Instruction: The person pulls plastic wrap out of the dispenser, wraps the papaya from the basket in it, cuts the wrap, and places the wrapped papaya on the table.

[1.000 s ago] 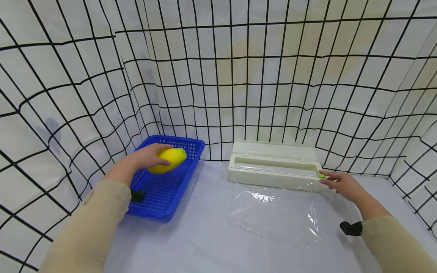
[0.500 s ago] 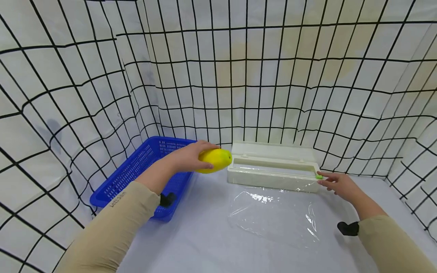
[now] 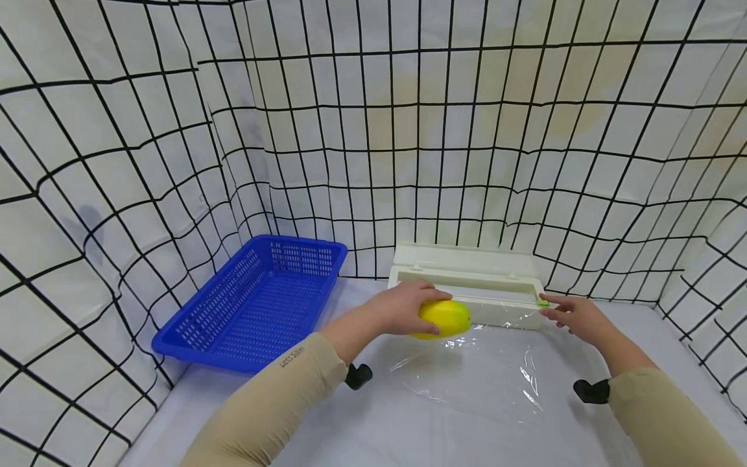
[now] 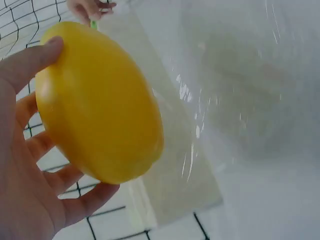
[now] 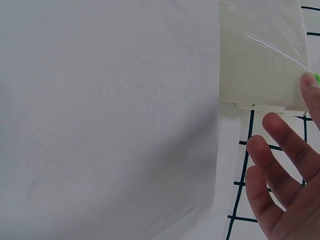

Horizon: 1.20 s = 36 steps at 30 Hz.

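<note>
In the head view my left hand [image 3: 403,308] holds a smooth yellow oval fruit [image 3: 446,318] above the near edge of a cream cling film dispenser [image 3: 496,310]. The left wrist view shows the thumb at one end of the fruit [image 4: 100,105] and the fingers curled beneath it. A clear sheet of cling film [image 3: 467,376] spreads from the dispenser over the white table. My right hand [image 3: 574,314] grips the dispenser's right corner by thumb and index finger, at a small green tab [image 3: 543,302]. Its other fingers stay loosely extended in the right wrist view.
A blue perforated basket [image 3: 286,285] with nothing in it stands at the left. The dispenser's lid [image 3: 467,257] is raised against the back. Black wire grid [image 3: 408,149] over white cloth encloses the table on the back and sides.
My left hand has carried the yellow fruit rightward out of the blue basket, to a spot over the cling film's left part. The right hand keeps its place at the dispenser corner.
</note>
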{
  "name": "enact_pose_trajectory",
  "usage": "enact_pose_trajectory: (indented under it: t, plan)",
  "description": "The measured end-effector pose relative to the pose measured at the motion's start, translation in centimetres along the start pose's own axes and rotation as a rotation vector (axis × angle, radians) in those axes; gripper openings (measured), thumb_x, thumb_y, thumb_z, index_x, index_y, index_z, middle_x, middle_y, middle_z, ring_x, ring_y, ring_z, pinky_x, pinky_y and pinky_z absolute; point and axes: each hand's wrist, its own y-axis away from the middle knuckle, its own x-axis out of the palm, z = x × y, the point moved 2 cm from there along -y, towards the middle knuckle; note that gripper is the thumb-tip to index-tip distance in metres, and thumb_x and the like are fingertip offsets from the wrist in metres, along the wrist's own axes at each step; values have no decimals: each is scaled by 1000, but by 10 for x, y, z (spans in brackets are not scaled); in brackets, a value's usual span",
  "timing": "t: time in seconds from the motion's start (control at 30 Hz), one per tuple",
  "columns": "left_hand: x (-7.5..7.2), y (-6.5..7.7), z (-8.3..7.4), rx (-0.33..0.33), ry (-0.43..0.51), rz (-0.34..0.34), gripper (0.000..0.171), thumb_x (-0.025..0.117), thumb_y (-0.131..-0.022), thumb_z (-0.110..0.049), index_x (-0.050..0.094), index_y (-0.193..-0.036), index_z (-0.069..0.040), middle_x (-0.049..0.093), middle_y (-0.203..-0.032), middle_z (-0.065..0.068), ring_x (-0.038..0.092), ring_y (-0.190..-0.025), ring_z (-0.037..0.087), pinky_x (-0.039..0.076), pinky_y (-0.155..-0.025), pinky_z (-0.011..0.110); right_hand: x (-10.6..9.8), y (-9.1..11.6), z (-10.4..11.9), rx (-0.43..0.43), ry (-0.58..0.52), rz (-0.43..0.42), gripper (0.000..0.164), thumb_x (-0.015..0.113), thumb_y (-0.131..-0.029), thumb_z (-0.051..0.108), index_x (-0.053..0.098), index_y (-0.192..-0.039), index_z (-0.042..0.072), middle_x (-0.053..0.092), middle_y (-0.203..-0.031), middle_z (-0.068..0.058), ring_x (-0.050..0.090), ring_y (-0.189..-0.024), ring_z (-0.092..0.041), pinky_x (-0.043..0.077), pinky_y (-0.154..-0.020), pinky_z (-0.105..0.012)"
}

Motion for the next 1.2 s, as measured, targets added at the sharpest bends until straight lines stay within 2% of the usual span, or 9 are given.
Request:
enact_pose_trajectory:
  t: [0.17,0.27,0.4,0.53,0.77,0.9,1.2]
  plan:
    - [24,-20,-17,-9,-61,-20,65,73,-84,-52,50,-143,-42,50,-139,-8,49,-112,18,46,-84,31,2,-1,-3,2,-8,4,62,66,-95,37,48,-144,3,65,-104,-13,61,-85,-22,50,-66,-32]
    - [37,-31,-25,-22,-80,-14,66,74,-83,-53,49,-143,-44,50,-139,-10,49,-111,18,46,-83,32,3,-1,-4,14,-15,5,62,66,-95,36,48,-145,4,65,-106,-14,61,-87,-23,51,-68,-32]
    - [53,-42,-31,-23,-130,2,66,73,-83,-55,48,-143,-45,51,-139,-10,51,-113,18,46,-88,34,3,-1,-3,30,-19,7,62,65,-96,37,47,-146,5,65,-110,-17,62,-88,-23,52,-69,-32]
    - [64,-47,-33,-27,-169,6,66,71,-84,-57,48,-144,-45,51,-138,-9,51,-119,18,42,-98,36,4,-2,-2,28,-12,2,63,65,-96,38,46,-146,5,65,-110,-18,62,-88,-23,52,-68,-32]
    - [71,-49,-36,-12,-184,-11,66,68,-85,-60,46,-146,-44,51,-135,-8,47,-122,17,39,-104,38,6,0,-3,13,-7,-24,61,65,-96,37,47,-146,5,66,-105,-13,62,-87,-22,51,-67,-31]
    - [74,-49,-35,6,-194,-24,68,67,-85,-61,46,-146,-42,51,-135,-8,46,-123,16,38,-105,37,8,2,-4,-5,-6,-42,60,64,-97,36,47,-146,4,66,-106,-15,63,-87,-22,50,-67,-32]
    - [72,-49,-37,20,-176,-43,67,67,-86,-60,47,-146,-39,50,-138,-8,45,-128,17,35,-110,35,7,3,-6,-18,3,-83,68,63,-97,41,42,-149,4,59,-124,-25,63,-93,-27,51,-68,-31]
